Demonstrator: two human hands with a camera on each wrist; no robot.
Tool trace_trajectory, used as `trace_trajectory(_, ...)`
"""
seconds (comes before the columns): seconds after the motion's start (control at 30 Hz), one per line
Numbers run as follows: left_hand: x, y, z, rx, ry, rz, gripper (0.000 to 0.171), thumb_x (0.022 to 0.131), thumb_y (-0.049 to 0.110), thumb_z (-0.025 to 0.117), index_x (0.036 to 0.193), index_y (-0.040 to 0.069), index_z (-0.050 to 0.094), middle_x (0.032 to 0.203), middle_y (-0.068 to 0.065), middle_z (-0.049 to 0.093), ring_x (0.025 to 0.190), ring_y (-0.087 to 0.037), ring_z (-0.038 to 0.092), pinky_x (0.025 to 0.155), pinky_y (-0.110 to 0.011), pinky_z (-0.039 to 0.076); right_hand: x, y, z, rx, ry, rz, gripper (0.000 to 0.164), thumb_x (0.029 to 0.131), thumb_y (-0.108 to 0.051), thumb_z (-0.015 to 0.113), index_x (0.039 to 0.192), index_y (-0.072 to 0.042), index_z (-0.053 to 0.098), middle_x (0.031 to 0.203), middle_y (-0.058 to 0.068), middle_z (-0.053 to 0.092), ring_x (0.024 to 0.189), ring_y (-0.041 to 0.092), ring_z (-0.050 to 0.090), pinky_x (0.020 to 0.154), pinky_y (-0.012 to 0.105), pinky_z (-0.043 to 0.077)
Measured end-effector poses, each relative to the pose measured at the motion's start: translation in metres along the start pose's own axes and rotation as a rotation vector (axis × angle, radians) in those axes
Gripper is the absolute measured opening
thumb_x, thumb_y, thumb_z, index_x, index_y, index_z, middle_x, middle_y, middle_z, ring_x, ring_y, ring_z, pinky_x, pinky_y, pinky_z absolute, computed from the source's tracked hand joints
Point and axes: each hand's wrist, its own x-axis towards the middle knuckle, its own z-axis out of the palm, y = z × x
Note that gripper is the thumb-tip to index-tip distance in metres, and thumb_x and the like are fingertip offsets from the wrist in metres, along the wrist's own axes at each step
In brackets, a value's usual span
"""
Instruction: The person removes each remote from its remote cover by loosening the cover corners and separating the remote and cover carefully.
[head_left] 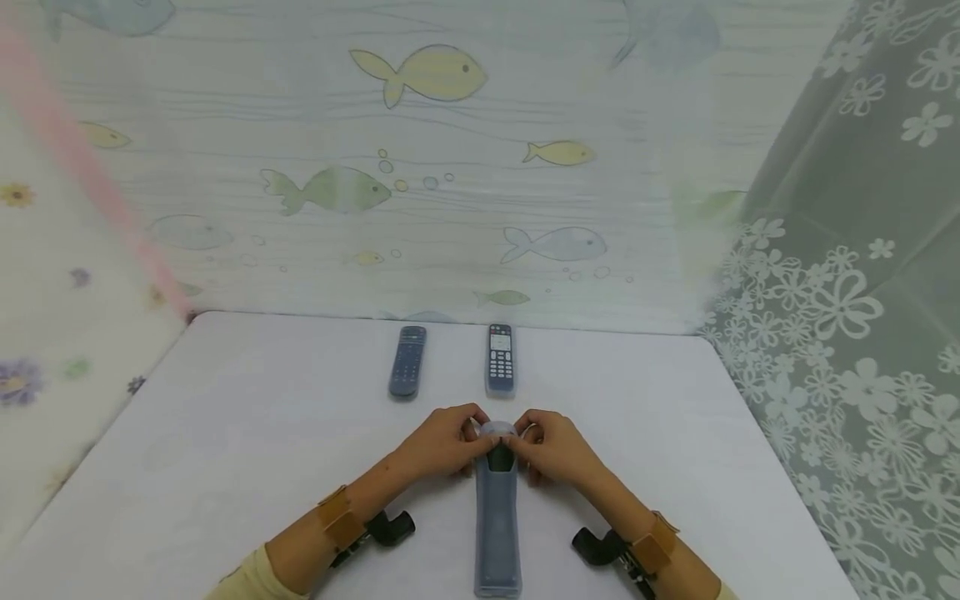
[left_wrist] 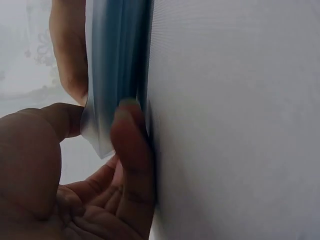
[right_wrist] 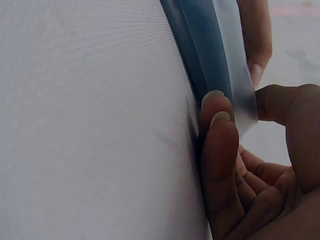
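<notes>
A long remote control in a translucent cover [head_left: 497, 533] lies lengthwise on the white table, its far end between my two hands. Through an opening near that end shows a dark part of the remote [head_left: 500, 457]. My left hand [head_left: 447, 442] pinches the cover's far end from the left, thumb on top. Mirroring it, my right hand [head_left: 555, 447] pinches the same end from the right. In the left wrist view, thumb and fingers hold the clear edge of the cover [left_wrist: 102, 120]. The right wrist view shows fingertips against the side of the cover [right_wrist: 207, 45].
Beyond my hands lie two more remotes: a dark one [head_left: 407, 362] at left and one with pale buttons [head_left: 500, 360] at right, in a clear cover. A fish-patterned backdrop [head_left: 450, 192] rises behind the table [head_left: 645, 400]. A flowered sheer curtain [head_left: 847, 333] hangs at right.
</notes>
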Motion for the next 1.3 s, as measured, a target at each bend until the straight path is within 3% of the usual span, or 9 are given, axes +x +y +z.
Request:
trace_trajectory(0.13, -0.003, 0.004, 0.004, 0.036, 0.041, 0.012, 0.029, 0.102, 0.025, 0.069, 0.125, 0.007, 0.067, 0.071, 0.002, 0.065, 0.049, -0.014, 0.061, 0.048, -0.029, 0.047, -0.004, 0.001, 0.0, 0.012, 0.004, -0.015, 0.024, 0.1, -0.025, 0.072, 0.109, -0.003, 0.068, 0.067, 0.002, 0.069, 0.045, 0.016, 0.062, 0.044, 0.031, 0.048)
trace_trajectory(0.37, -0.008, 0.011, 0.012, 0.014, 0.074, 0.035, 0.025, 0.101, 0.017, 0.068, 0.123, 0.005, 0.068, 0.073, 0.004, 0.065, 0.051, -0.011, 0.061, 0.05, -0.027, 0.048, -0.013, 0.001, -0.001, 0.043, 0.01, -0.046, 0.019, 0.1, -0.019, 0.07, 0.107, -0.001, 0.066, 0.074, 0.003, 0.07, 0.048, 0.017, 0.063, 0.044, 0.031, 0.05)
trace_trajectory(0.53, -0.009, 0.013, 0.02, 0.046, 0.138, 0.073, 0.022, 0.1, 0.018, 0.069, 0.119, 0.007, 0.07, 0.074, 0.006, 0.063, 0.056, -0.007, 0.057, 0.055, -0.025, 0.048, -0.022, 0.001, -0.001, 0.076, 0.032, -0.049, 0.013, 0.101, -0.017, 0.069, 0.107, -0.005, 0.064, 0.088, 0.006, 0.068, 0.058, 0.018, 0.066, 0.051, 0.033, 0.055)
trace_trajectory(0.67, -0.014, 0.019, 0.024, 0.038, 0.18, 0.076, 0.021, 0.101, 0.018, 0.069, 0.119, 0.009, 0.07, 0.077, 0.008, 0.063, 0.061, -0.007, 0.056, 0.058, -0.026, 0.049, -0.03, -0.004, -0.005, 0.133, 0.028, -0.051, 0.018, 0.101, -0.017, 0.07, 0.112, -0.004, 0.062, 0.097, 0.01, 0.071, 0.069, 0.021, 0.071, 0.057, 0.034, 0.057)
trace_trajectory(0.9, -0.029, 0.04, 0.026, 0.014, 0.192, 0.1, 0.026, 0.103, 0.023, 0.069, 0.125, 0.009, 0.066, 0.08, 0.007, 0.065, 0.06, -0.009, 0.06, 0.055, -0.027, 0.05, -0.046, -0.014, -0.015, 0.218, 0.021, -0.089, 0.028, 0.099, -0.012, 0.074, 0.118, 0.001, 0.058, 0.099, 0.013, 0.073, 0.078, 0.022, 0.073, 0.07, 0.039, 0.063)
trace_trajectory(1.07, -0.038, 0.06, 0.024, 0.034, 0.228, 0.137, 0.026, 0.102, 0.023, 0.071, 0.125, 0.012, 0.067, 0.079, 0.009, 0.063, 0.061, -0.008, 0.057, 0.055, -0.026, 0.049, -0.059, -0.025, -0.024, 0.239, 0.024, -0.161, 0.035, 0.099, -0.009, 0.073, 0.126, 0.003, 0.055, 0.104, 0.015, 0.073, 0.08, 0.023, 0.073, 0.071, 0.045, 0.063)
trace_trajectory(1.3, -0.05, 0.082, 0.026, 0.063, 0.31, 0.243, 0.025, 0.101, 0.022, 0.073, 0.124, 0.014, 0.068, 0.078, 0.012, 0.059, 0.063, -0.006, 0.056, 0.059, -0.026, 0.051, -0.078, -0.039, -0.031, 0.168, 0.107, -0.29, 0.033, 0.096, -0.006, 0.076, 0.126, -0.009, 0.062, 0.107, 0.007, 0.074, 0.083, 0.02, 0.073, 0.071, 0.032, 0.062)
